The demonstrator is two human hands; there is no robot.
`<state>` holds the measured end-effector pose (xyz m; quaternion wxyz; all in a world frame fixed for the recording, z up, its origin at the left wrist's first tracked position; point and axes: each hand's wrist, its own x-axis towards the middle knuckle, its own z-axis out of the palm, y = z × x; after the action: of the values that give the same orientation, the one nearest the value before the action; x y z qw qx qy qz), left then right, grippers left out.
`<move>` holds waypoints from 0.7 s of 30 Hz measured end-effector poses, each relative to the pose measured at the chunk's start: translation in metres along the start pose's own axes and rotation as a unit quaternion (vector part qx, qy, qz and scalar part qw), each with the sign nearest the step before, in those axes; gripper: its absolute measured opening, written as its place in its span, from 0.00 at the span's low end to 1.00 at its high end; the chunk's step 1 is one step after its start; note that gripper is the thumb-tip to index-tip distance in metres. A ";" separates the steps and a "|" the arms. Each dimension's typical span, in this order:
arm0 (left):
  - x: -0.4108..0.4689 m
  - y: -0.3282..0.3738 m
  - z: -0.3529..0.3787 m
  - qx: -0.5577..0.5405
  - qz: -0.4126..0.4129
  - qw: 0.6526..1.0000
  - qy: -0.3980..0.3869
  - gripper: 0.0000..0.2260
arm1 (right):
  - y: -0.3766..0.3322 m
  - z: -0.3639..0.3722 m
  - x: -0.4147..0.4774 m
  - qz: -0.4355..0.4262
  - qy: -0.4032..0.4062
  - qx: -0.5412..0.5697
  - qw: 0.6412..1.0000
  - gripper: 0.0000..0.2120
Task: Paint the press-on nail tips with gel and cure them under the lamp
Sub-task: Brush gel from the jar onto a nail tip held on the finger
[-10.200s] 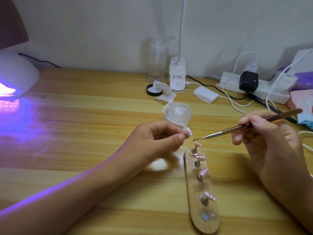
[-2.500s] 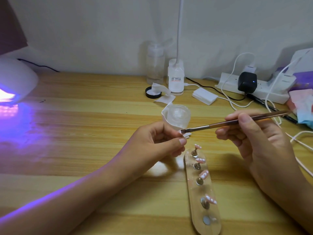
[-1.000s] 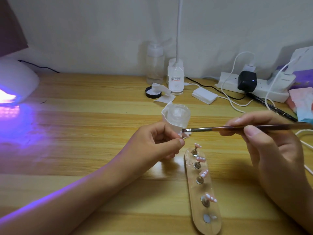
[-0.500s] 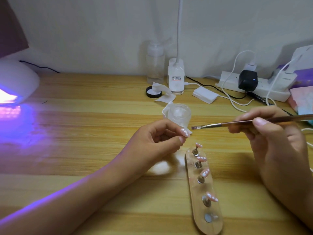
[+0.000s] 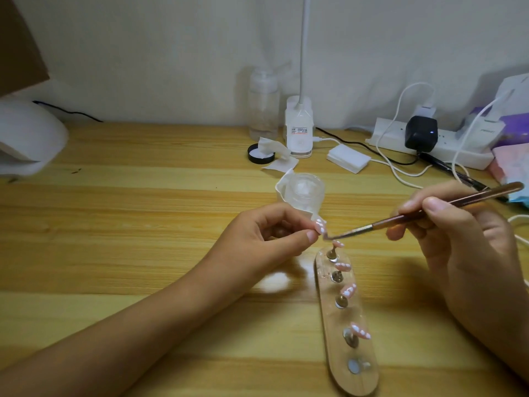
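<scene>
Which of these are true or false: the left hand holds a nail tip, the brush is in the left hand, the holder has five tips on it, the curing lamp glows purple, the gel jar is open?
1. The left hand pinches a nail tip. True.
2. The brush is in the left hand. False: the right hand holds it, with the bristles at the held tip.
3. The holder carries five tips. False: four stands carry tips; the nearest spot is bare.
4. The curing lamp glows purple. False: no glow shows on it now.
5. The gel jar is open. True: it has no lid on.
</scene>
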<state>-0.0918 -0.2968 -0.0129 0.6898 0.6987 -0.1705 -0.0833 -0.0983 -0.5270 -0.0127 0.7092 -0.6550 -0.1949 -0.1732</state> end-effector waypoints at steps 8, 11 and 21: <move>-0.002 0.003 -0.001 -0.043 -0.003 0.999 0.006 0.05 | -0.003 -0.001 0.004 0.044 0.054 0.078 0.994 0.14; -0.005 0.007 -0.001 -0.061 0.011 0.997 0.035 0.08 | -0.005 -0.002 0.008 0.063 0.088 0.091 0.990 0.21; -0.034 0.012 0.021 0.383 0.408 0.822 -0.106 0.08 | -0.010 0.000 0.009 0.112 0.132 0.100 0.980 0.13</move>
<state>-0.1319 -0.3050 -0.0060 0.3149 0.7604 -0.5302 0.2038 -0.0957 -0.5274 0.0005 0.8054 -0.5700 -0.0412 -0.1573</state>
